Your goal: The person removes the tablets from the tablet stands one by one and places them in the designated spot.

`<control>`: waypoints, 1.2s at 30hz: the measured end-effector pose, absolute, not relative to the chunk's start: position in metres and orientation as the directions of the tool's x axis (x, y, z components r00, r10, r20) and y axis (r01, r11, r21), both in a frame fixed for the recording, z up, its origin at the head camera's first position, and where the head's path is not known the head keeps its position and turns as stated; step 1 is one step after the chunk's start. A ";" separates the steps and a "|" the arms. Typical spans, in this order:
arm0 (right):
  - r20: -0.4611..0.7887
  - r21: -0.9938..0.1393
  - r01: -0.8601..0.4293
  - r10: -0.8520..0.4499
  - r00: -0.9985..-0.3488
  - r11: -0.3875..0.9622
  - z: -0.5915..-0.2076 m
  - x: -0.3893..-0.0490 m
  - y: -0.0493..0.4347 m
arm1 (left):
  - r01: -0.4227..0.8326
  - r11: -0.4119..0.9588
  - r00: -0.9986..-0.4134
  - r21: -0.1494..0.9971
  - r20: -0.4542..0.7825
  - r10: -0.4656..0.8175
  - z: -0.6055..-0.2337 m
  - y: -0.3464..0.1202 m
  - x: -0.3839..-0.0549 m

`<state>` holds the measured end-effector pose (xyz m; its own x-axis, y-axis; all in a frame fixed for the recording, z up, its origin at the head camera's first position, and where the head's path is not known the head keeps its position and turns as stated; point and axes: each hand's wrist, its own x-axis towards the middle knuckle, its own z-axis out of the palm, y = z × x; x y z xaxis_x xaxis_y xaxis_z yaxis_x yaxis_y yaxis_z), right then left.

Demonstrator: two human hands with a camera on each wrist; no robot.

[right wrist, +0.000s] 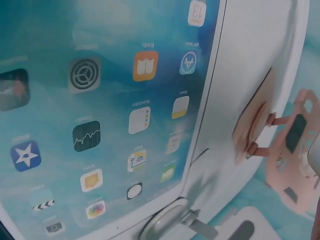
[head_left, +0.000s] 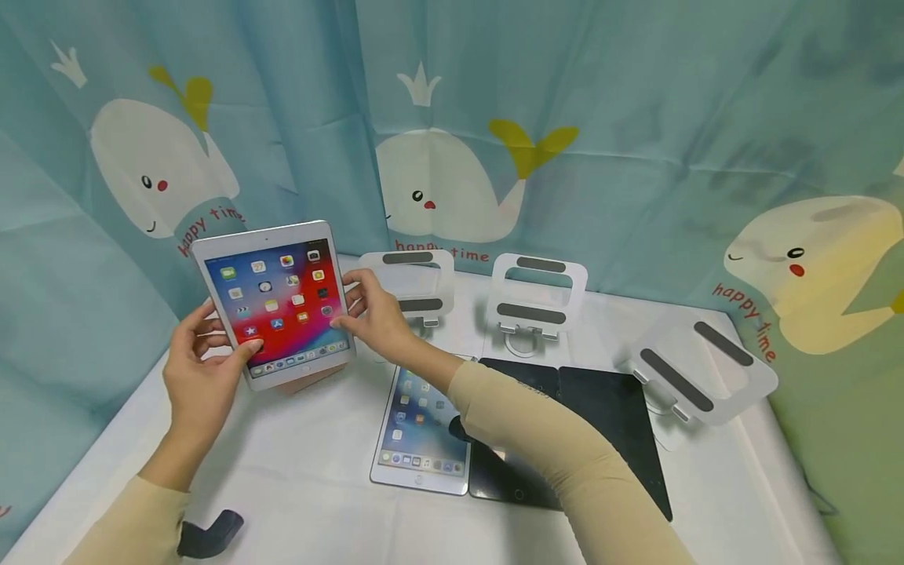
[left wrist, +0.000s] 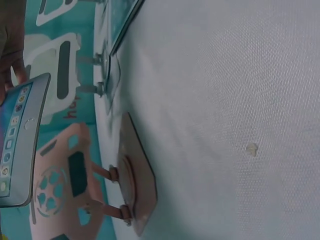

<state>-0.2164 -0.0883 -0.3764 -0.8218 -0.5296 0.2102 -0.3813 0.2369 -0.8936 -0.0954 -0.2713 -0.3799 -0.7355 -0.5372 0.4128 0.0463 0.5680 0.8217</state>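
Note:
A white-framed tablet [head_left: 278, 302] with a lit red-and-blue home screen is held up at the left, above the table. My left hand [head_left: 201, 377] grips its lower left edge, thumb on the front. At its right edge, my right hand [head_left: 381, 315] pinches it, thumb over the screen. Behind the tablet stands a pink stand [left wrist: 90, 185], mostly hidden in the head view, its base [head_left: 314, 380] peeking out below. Whether tablet and stand touch, I cannot tell. Under my right forearm lies a second white tablet [head_left: 417, 424], screen lit.
Two black tablets [head_left: 614, 408] lie beside the second white one, partly under my right sleeve. Three silver stands [head_left: 446, 275], [head_left: 581, 282], [head_left: 759, 384] stand along the back and right. A whale-print curtain [head_left: 311, 157] closes off the white table [head_left: 311, 471].

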 end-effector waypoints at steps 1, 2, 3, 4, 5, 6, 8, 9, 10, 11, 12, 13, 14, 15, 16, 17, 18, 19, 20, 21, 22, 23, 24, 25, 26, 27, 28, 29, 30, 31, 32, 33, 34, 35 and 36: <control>0.205 -0.897 -0.375 -0.531 -0.822 0.234 -0.375 -0.215 -0.086 | 0.039 0.567 -0.741 0.823 0.404 -0.536 -0.379 -0.271 -0.094; 0.200 -0.900 -0.369 -0.533 -0.822 0.231 -0.373 -0.213 -0.085 | 0.033 0.564 -0.747 0.825 0.395 -0.535 -0.378 -0.271 -0.093; 0.196 -0.904 -0.363 -0.534 -0.822 0.226 -0.372 -0.211 -0.082 | 0.026 0.563 -0.753 0.826 0.386 -0.532 -0.376 -0.270 -0.091; 0.189 -0.909 -0.353 -0.536 -0.823 0.222 -0.370 -0.209 -0.080 | 0.019 0.555 -0.759 0.832 0.374 -0.533 -0.375 -0.269 -0.090; 0.180 -0.914 -0.341 -0.537 -0.824 0.217 -0.369 -0.207 -0.078 | 0.013 0.549 -0.766 0.836 0.361 -0.532 -0.374 -0.269 -0.088; 0.170 -0.922 -0.327 -0.538 -0.826 0.210 -0.368 -0.205 -0.076 | 0.007 0.542 -0.774 0.840 0.348 -0.529 -0.373 -0.268 -0.087; 0.137 -0.938 -0.284 -0.539 -0.831 0.201 -0.366 -0.201 -0.071 | -0.007 0.530 -0.790 0.848 0.320 -0.522 -0.370 -0.267 -0.084; 0.117 -0.945 -0.260 -0.537 -0.835 0.197 -0.365 -0.198 -0.069 | -0.018 0.523 -0.801 0.852 0.301 -0.518 -0.369 -0.267 -0.083; 0.095 -0.953 -0.232 -0.538 -0.838 0.192 -0.364 -0.196 -0.067 | -0.025 0.518 -0.812 0.855 0.285 -0.509 -0.369 -0.267 -0.082; 0.074 -0.960 -0.207 -0.537 -0.840 0.191 -0.364 -0.193 -0.065 | -0.032 0.518 -0.823 0.855 0.271 -0.498 -0.369 -0.266 -0.080; 0.052 -0.964 -0.183 -0.535 -0.843 0.194 -0.364 -0.191 -0.062 | -0.041 0.516 -0.835 0.855 0.254 -0.488 -0.369 -0.267 -0.079; 0.031 -0.967 -0.159 -0.534 -0.845 0.197 -0.363 -0.188 -0.060 | -0.048 0.512 -0.848 0.858 0.236 -0.475 -0.370 -0.267 -0.078; 0.011 -0.970 -0.138 -0.532 -0.847 0.200 -0.363 -0.186 -0.058 | -0.053 0.502 -0.854 0.863 0.222 -0.471 -0.372 -0.268 -0.077; -0.007 -0.972 -0.118 -0.531 -0.847 0.202 -0.363 -0.184 -0.056 | -0.061 0.496 -0.860 0.866 0.207 -0.467 -0.373 -0.268 -0.076; -0.026 -0.974 -0.098 -0.531 -0.847 0.204 -0.364 -0.182 -0.054 | -0.068 0.494 -0.871 0.867 0.190 -0.454 -0.375 -0.269 -0.075; -0.041 -0.976 -0.081 -0.531 -0.847 0.205 -0.364 -0.180 -0.052 | -0.077 0.499 -0.879 0.863 0.177 -0.443 -0.375 -0.270 -0.073; -0.057 -0.977 -0.061 -0.530 -0.846 0.203 -0.364 -0.179 -0.051 | -0.087 0.501 -0.888 0.861 0.161 -0.432 -0.376 -0.270 -0.072; -0.073 -0.979 -0.039 -0.529 -0.845 0.198 -0.365 -0.177 -0.049 | -0.096 0.501 -0.895 0.860 0.145 -0.421 -0.376 -0.271 -0.071; -0.091 -0.982 -0.013 -0.528 -0.844 0.190 -0.365 -0.176 -0.048 | -0.109 0.506 -0.902 0.856 0.129 -0.412 -0.376 -0.271 -0.069; -0.110 -0.983 0.012 -0.527 -0.843 0.186 -0.366 -0.174 -0.047 | -0.123 0.511 -0.914 0.851 0.104 -0.393 -0.374 -0.271 -0.068; -0.130 -0.983 0.038 -0.525 -0.841 0.182 -0.367 -0.173 -0.045 | -0.133 0.505 -0.925 0.853 0.076 -0.373 -0.373 -0.271 -0.066; -0.149 -0.982 0.063 -0.524 -0.838 0.177 -0.368 -0.171 -0.044 | -0.148 0.495 -0.930 0.856 0.049 -0.364 -0.372 -0.269 -0.064; -0.169 -0.981 0.090 -0.524 -0.835 0.174 -0.370 -0.169 -0.042 | -0.167 0.478 -0.935 0.862 0.016 -0.355 -0.373 -0.269 -0.063; -0.189 -0.979 0.118 -0.525 -0.830 0.166 -0.371 -0.167 -0.040 | -0.185 0.461 -0.938 0.868 -0.016 -0.347 -0.372 -0.268 -0.062; -0.207 -0.977 0.144 -0.529 -0.823 0.158 -0.372 -0.166 -0.039 | -0.201 0.445 -0.941 0.872 -0.045 -0.337 -0.372 -0.267 -0.060; -0.224 -0.974 0.167 -0.533 -0.816 0.155 -0.374 -0.163 -0.037 | -0.216 0.428 -0.943 0.878 -0.074 -0.325 -0.373 -0.266 -0.058; -0.240 -0.971 0.189 -0.538 -0.808 0.149 -0.376 -0.162 -0.034 | -0.230 0.413 -0.944 0.881 -0.099 -0.313 -0.374 -0.265 -0.056; -0.257 -0.966 0.214 -0.543 -0.799 0.143 -0.378 -0.160 -0.032 | -0.243 0.402 -0.945 0.883 -0.122 -0.303 -0.375 -0.264 -0.055; -0.272 -0.962 0.234 -0.546 -0.792 0.139 -0.380 -0.158 -0.030 | -0.253 0.388 -0.946 0.886 -0.144 -0.289 -0.377 -0.263 -0.053; -0.289 -0.957 0.255 -0.548 -0.785 0.140 -0.382 -0.156 -0.027 | -0.261 0.373 -0.948 0.890 -0.163 -0.274 -0.378 -0.261 -0.052; -0.301 -0.953 0.267 -0.548 -0.780 0.143 -0.384 -0.154 -0.025 | -0.269 0.359 -0.949 0.894 -0.182 -0.258 -0.380 -0.259 -0.050; -0.317 -0.948 0.281 -0.546 -0.775 0.150 -0.386 -0.153 -0.022 | -0.277 0.341 -0.949 0.898 -0.201 -0.242 -0.382 -0.258 -0.049; -0.332 -0.943 0.294 -0.545 -0.770 0.158 -0.388 -0.151 -0.020 | -0.288 0.321 -0.948 0.902 -0.221 -0.229 -0.384 -0.256 -0.048; -0.348 -0.937 0.308 -0.541 -0.766 0.167 -0.390 -0.150 -0.018 | -0.298 0.303 -0.946 0.905 -0.239 -0.217 -0.386 -0.254 -0.047; -0.361 -0.932 0.317 -0.538 -0.762 0.176 -0.391 -0.148 -0.016 | -0.308 0.286 -0.945 0.908 -0.256 -0.205 -0.388 -0.253 -0.046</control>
<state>-0.1484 -0.0163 -0.3909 -0.7618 -0.5381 -0.3606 0.3167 0.1763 -0.9320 -0.0455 -0.2528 -0.3878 -0.9447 -0.2049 -0.2560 -0.3078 0.2857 0.9075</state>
